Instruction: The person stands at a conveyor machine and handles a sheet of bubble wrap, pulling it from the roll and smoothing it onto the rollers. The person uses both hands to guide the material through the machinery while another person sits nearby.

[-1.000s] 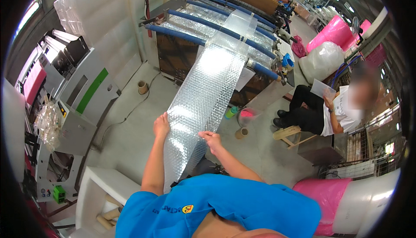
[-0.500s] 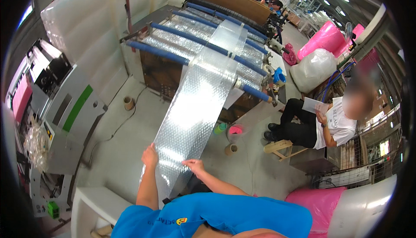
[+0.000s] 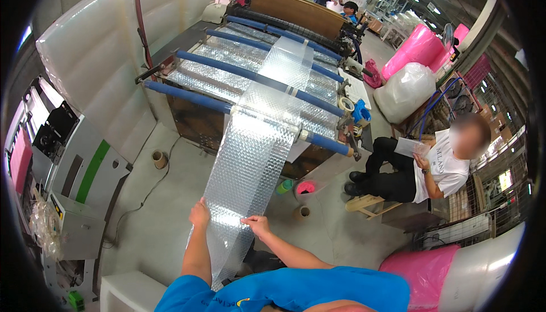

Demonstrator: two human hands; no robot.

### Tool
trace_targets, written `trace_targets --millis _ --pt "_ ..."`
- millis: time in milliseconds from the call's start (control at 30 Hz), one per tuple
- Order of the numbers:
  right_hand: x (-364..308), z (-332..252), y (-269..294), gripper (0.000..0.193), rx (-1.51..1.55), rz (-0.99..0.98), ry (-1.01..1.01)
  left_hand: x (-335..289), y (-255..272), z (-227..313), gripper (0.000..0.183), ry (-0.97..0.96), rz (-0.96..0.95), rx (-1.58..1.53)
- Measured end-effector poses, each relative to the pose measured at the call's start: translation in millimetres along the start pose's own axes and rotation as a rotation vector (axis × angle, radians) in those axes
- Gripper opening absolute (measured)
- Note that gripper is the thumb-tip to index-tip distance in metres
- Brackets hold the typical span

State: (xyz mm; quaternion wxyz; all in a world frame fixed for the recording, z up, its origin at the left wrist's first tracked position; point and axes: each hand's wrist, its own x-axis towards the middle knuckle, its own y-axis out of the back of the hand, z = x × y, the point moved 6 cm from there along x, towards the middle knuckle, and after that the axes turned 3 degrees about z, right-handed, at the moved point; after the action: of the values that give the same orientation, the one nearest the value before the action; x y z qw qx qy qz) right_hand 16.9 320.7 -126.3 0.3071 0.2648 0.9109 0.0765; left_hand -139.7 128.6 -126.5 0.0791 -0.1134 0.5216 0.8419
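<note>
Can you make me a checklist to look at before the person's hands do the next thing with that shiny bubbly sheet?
1. Left fingers on the left edge of the bubbly sheet: ok.
2. Right fingers touching the sheet too: ok.
3. Sheet lying across the front blue roller: ok.
4. Sheet's near end loose: cannot tell; it goes out of sight by the blue shirt.
5. Seated person apart from the sheet: ok, off to the right.
6. Floor tidy: not ok; a cord and a cardboard tube are on it, left of the sheet.
</note>
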Motion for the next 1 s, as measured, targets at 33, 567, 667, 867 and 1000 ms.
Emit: trace_targets --millis 33,567,667,867,1000 --pt "8 -9 10 0.024 -0.017 0.036 0.017 5 -1 12 0.052 0.01 -0.004 -0.016" --pt "26 -130 65 0.02 0.29 0.236 0.274 28 91 121 0.043 -0.121 0.157 -0.412" --pt "-3 -113 56 0.022 0.333 0.151 0.273 0 73 75 0.05 -0.149 0.035 -0.459" --pt "-69 -25 4 0.023 0.107 -0.041 0.089 -72 13 -44 0.077 -0.021 -0.225 -0.462" --pt "-119 16 -31 0.025 0.26 -0.212 0.008 -100 26 -69 0.073 0.013 -0.041 -0.507"
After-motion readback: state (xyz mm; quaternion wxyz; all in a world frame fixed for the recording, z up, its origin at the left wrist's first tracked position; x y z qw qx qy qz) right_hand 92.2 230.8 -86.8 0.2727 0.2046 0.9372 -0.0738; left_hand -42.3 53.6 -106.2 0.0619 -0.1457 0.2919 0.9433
